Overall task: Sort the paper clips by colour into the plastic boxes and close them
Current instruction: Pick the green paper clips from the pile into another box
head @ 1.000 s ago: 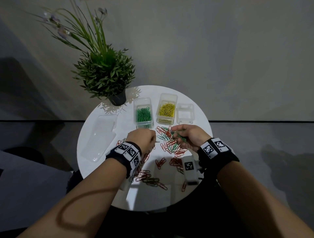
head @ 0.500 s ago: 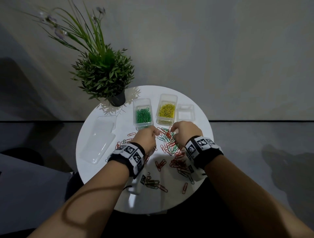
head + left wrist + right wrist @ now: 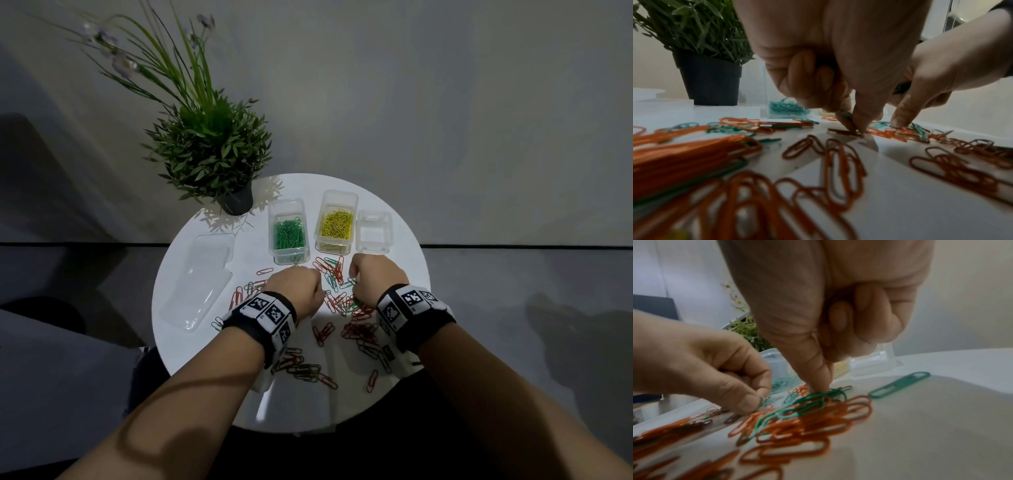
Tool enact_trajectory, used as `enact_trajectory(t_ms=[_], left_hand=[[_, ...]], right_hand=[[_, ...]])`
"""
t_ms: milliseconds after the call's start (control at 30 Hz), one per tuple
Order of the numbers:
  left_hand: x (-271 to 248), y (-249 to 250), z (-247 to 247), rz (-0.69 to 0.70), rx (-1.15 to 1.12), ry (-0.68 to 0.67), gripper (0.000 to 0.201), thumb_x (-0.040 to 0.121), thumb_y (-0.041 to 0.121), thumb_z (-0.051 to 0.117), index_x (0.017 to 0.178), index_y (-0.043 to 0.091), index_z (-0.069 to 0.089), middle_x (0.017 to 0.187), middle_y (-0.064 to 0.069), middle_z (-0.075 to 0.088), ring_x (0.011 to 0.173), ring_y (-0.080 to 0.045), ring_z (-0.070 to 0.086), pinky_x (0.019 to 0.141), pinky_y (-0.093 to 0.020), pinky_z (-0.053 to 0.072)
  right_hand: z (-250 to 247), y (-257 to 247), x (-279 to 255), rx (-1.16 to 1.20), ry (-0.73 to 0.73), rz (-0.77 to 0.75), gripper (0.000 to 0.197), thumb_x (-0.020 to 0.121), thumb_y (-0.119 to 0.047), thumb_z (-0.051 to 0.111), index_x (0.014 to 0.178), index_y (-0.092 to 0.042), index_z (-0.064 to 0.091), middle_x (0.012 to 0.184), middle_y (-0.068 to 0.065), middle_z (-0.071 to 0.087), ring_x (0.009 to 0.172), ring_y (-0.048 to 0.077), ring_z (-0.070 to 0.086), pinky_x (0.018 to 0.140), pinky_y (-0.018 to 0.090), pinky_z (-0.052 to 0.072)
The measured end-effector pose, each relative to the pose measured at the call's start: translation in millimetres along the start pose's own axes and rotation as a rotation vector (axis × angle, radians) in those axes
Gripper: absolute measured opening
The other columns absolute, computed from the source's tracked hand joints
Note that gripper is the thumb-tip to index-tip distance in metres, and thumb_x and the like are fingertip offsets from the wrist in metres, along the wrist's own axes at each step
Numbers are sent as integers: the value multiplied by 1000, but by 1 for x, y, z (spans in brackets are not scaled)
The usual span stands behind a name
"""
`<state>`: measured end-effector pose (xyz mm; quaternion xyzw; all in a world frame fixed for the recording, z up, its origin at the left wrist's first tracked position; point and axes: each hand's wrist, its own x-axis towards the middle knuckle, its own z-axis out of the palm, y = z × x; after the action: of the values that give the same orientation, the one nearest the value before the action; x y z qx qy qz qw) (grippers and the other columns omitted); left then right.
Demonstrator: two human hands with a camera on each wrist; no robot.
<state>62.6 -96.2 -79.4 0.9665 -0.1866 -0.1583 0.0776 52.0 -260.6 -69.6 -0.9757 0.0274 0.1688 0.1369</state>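
Red and green paper clips [image 3: 337, 301] lie scattered on the white round table [image 3: 394, 274]. At the back stand three open boxes: one with green clips [image 3: 289, 233], one with yellow clips [image 3: 337, 224], one empty [image 3: 373, 231]. My left hand [image 3: 301, 286] is curled, and its thumb and forefinger pinch a green clip [image 3: 845, 113] down at the table. My right hand [image 3: 366, 277] is curled too, keeps green clips [image 3: 902, 87] in its palm and presses its fingertips [image 3: 823, 386] onto a green clip [image 3: 813, 397] in the pile.
Clear lids [image 3: 198, 277] lie at the table's left. A potted plant [image 3: 212, 154] stands at the back left in a dark pot [image 3: 238, 202]. More red clips [image 3: 305, 368] lie near the front edge, and one green clip [image 3: 900, 384] lies apart.
Both hands have moved forward to the pile just in front of the boxes. The right hand has turned knuckles-up, so its green clips no longer show in the head view.
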Motion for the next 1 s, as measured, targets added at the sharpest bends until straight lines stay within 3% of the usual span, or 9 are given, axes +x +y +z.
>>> enact_trajectory(t_ms=[200, 400, 533, 600, 667, 733, 833, 900, 1000], left_hand=[[-8, -10, -15, -6, -330, 106, 15, 89, 37, 56, 79, 28, 62, 87, 10, 69, 84, -13, 63, 79, -34, 53], [9, -24, -55, -143, -466, 371, 14, 92, 34, 54, 83, 24, 59, 64, 5, 61, 62, -17, 59, 59, -27, 47], [27, -35, -58, -277, -402, 322, 13, 93, 28, 49, 88, 18, 56, 75, -5, 61, 75, -28, 59, 66, -32, 47], [32, -41, -57, -311, -420, 276, 13, 92, 25, 51, 87, 14, 56, 84, -8, 64, 82, -29, 60, 70, -31, 47], [34, -43, -58, -342, -486, 267, 10, 91, 22, 55, 86, 13, 57, 87, -7, 63, 84, -27, 58, 71, -28, 43], [35, -41, -62, -379, -596, 268, 9, 90, 20, 56, 86, 12, 57, 82, -3, 60, 80, -23, 55, 72, -27, 42], [40, -40, -72, -440, -1005, 231, 15, 93, 16, 48, 80, 11, 54, 79, -11, 58, 70, -25, 54, 71, -36, 50], [41, -39, -79, -483, -1272, 199, 15, 96, 16, 46, 85, 10, 53, 80, -13, 57, 66, -24, 52, 66, -31, 45], [36, -35, -85, -501, -1490, 190, 23, 96, 21, 45, 113, 9, 56, 88, -10, 56, 77, -22, 52, 69, -29, 41]], right_hand=[[-2, -1, 2, -71, -6, -20, 20, 84, -9, 58, 102, -15, 65, 106, 6, 66, 98, 26, 62, 79, 33, 53], [0, -8, 1, -168, -119, -70, 17, 88, -21, 55, 102, -13, 62, 106, 6, 65, 97, 26, 62, 74, 30, 45], [2, -4, -4, -172, -176, -71, 24, 91, -23, 47, 111, -12, 55, 115, 9, 62, 104, 28, 59, 79, 31, 43], [-3, -5, -6, -76, -196, -67, 24, 94, -25, 43, 112, -11, 52, 116, 11, 60, 105, 30, 57, 84, 34, 44], [-16, -10, -4, 59, -213, -86, 16, 98, -19, 40, 91, -14, 54, 108, 14, 60, 96, 28, 55, 81, 31, 44], [-32, -20, 2, 307, -240, -59, 33, 97, -7, 40, 67, -20, 41, 82, 10, 54, 72, 21, 50, 60, 23, 39], [-56, -39, 10, 874, -207, 53, 31, 92, -6, 34, 63, -16, 35, 56, 2, 34, 35, 10, 29, 35, 14, 21], [-67, -53, 21, 1057, -168, 114, 30, 88, -8, 34, 59, -16, 34, 53, 4, 31, 30, 10, 23, 33, 9, 18], [-74, -76, 41, 1081, -146, 133, 25, 83, -7, 38, 59, -15, 40, 53, 6, 37, 36, 14, 27, 41, 12, 22]])
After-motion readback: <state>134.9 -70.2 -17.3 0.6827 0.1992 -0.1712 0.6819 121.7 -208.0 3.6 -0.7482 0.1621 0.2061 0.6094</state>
